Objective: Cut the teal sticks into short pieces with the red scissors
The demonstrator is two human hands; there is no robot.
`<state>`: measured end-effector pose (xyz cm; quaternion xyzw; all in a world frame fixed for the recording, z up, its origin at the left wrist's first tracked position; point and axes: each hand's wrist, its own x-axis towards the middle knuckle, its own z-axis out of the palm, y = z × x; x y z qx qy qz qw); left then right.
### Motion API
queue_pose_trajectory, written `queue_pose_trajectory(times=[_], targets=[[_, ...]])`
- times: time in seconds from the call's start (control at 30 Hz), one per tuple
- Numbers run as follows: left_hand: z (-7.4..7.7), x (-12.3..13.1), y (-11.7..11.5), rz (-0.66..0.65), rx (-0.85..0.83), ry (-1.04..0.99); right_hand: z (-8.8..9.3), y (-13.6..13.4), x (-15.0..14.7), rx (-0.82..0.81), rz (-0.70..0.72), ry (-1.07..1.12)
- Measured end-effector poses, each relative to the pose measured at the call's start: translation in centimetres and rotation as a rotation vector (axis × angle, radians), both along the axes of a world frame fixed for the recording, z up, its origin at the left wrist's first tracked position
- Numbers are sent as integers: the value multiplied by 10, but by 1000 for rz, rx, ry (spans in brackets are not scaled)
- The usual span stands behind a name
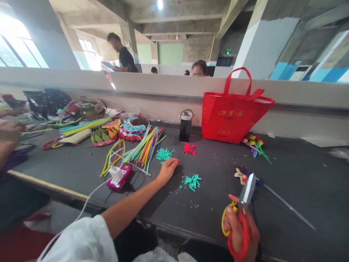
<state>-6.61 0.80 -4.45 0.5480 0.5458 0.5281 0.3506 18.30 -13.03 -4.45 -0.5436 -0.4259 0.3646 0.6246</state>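
Note:
My right hand (241,229) grips scissors (247,193) with red and yellow handles, low at the right over the table's front. Their blades point up and look closed, with nothing visible between them. My left hand (168,171) is at the table's middle, fingers curled and pressed together; whatever they hold, if anything, is hidden. Just behind it lies a pile of short teal cut pieces (164,154). Another teal pile (192,182) lies in front and to its right, with small scraps around. Short red pieces (189,149) form a heap farther back.
Long coloured stems like pipe cleaners (145,147) lie left of centre, near a purple power strip (120,177). A black bottle (185,127) and red bag (231,116) stand by the partition. A thin metal rod (290,207) lies at right. Another person's hand (9,136) shows far left.

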Motion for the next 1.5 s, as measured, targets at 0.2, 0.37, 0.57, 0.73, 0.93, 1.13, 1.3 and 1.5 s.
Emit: queue_pose_trajectory(times=[0.2, 0.37, 0.57, 0.73, 0.93, 1.13, 1.3, 1.5], targets=[[-2, 54, -8, -137, -129, -195, -3, 2, 1, -40, 55, 149], [11, 49, -37, -144, -176, -289, -6, 2, 3, 22, 24, 236], [33, -28, -26, 141, -111, -316, -8, 1, 5, 17, 33, 284], [16, -33, -46, 251, -110, -294, -6, 1, 4, 32, 45, 262], [10, 26, -82, 86, -149, -293, -6, 1, 5, 28, 46, 293], [22, -11, -54, 268, -76, -255, -7, 0, 5, 44, 49, 345], [9, -12, -63, 282, -115, -266, -6, 1, 3, 52, 21, 294], [8, 41, -40, 23, -123, -240, -3, 3, 3, 64, -1, 234]])
